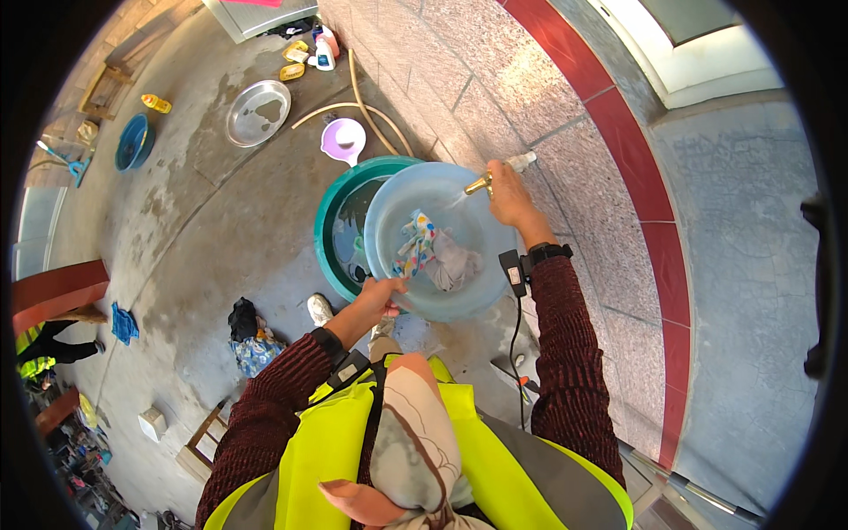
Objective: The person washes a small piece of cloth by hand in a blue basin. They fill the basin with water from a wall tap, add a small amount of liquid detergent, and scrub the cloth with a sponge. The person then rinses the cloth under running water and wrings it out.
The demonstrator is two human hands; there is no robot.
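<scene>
A translucent pale-blue basin sits tilted over the right side of a larger green tub. My left hand grips its near-left rim, fingers closed. Inside lie a wet white cloth with coloured spots and a pale pinkish-grey cloth. By the wall, my right hand is wrapped round a brass tap, and water runs from its spout into the basin. Dark water and some cloth show in the uncovered part of the green tub.
A lilac dipper, a beige hose and a metal basin lie beyond the tub. Bottles stand near the wall. A clothes pile is at left; another person's leg shows far left.
</scene>
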